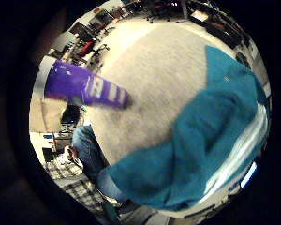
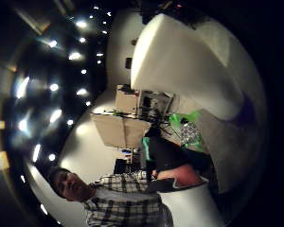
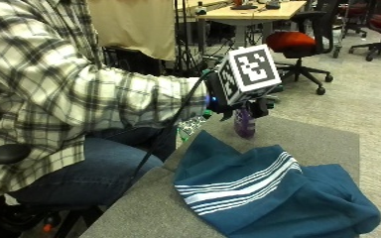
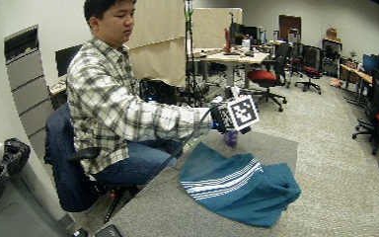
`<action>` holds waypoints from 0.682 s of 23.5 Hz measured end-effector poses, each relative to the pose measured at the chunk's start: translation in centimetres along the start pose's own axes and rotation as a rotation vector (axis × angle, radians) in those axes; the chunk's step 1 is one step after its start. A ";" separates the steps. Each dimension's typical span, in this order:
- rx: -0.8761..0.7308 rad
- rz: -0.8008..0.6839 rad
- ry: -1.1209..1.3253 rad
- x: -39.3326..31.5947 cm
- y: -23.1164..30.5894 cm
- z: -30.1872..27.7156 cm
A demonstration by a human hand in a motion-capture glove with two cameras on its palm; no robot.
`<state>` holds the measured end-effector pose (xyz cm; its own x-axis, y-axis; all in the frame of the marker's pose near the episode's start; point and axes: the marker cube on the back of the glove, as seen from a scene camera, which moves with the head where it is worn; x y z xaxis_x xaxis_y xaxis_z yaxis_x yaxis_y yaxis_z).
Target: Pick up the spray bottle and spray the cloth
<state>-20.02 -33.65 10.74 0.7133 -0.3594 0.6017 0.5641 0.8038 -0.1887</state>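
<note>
Counter point(image 3: 322, 144): flat grey surface, felt-like and finely speckled. Cloth point(image 3: 276, 193): teal fabric with white stripes, rumpled in soft folds, lying on the counter at the person's near side. Spray bottle point(image 3: 244, 122): translucent purple plastic with a tapered body, upright beyond the cloth and close to it. Right hand point(image 3: 240, 99): black-gloved, at the bottle's upper part; whether its fingers grip the bottle cannot be told.

Grey felt-topped bench point(image 3: 322, 139), teal cloth w/ white stripes point(image 3: 270, 193) lying crumpled directly on it, covering near-centre area, purple spray bottle point(image 3: 244, 123) at far side nr bench edge, contact w/ surface unclear
</note>
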 end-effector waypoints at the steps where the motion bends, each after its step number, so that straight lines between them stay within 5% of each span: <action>1: -0.008 0.053 0.100 0.2 1.6 -1.1; 9: 0.063 0.422 0.686 -0.3 22.7 -9.1; 16: 0.238 0.641 0.741 -3.4 38.6 -7.1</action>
<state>2.32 -4.82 -4.10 0.9775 0.0351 -0.2081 -0.0567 0.9935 -0.0989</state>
